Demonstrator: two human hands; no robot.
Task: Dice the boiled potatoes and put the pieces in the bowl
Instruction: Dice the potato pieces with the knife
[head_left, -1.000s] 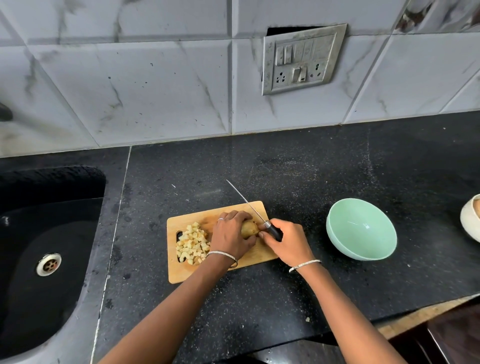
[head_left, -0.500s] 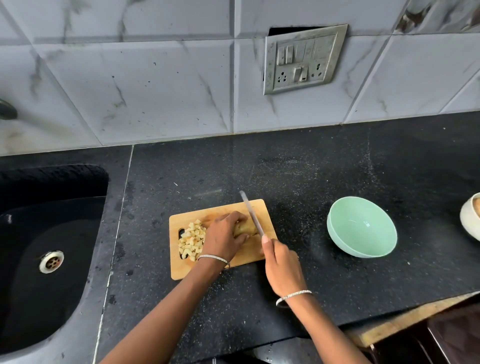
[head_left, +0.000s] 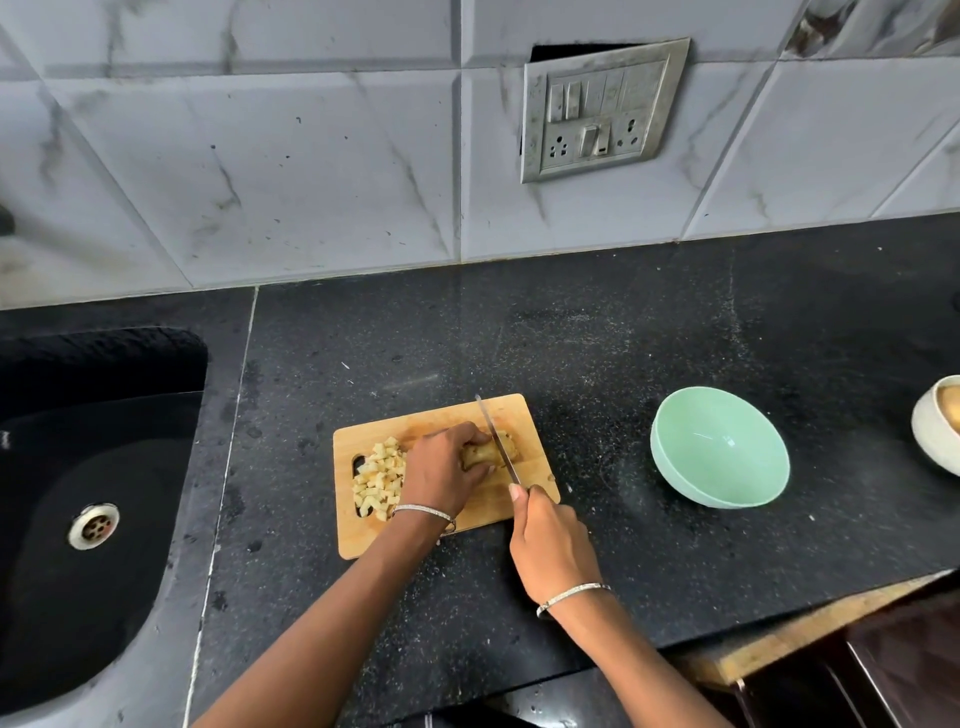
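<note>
Item: boiled potato (head_left: 480, 452), right half of cutting board (head_left: 447, 415). My left hand (head_left: 441, 475) curls over it; right hand (head_left: 550, 545) grips knife (head_left: 497, 441), blade across it. Judged soft, slippery, crumbly; hold the uncut end lightly.

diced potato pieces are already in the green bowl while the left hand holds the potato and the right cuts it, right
No: the head view shows the pale yellow diced potato pieces heaped on the rectangular wooden cutting board; the round mint green bowl is empty. The left hand does hold the brown boiled potato while the right hand cuts it with the steel-bladed knife.
</note>
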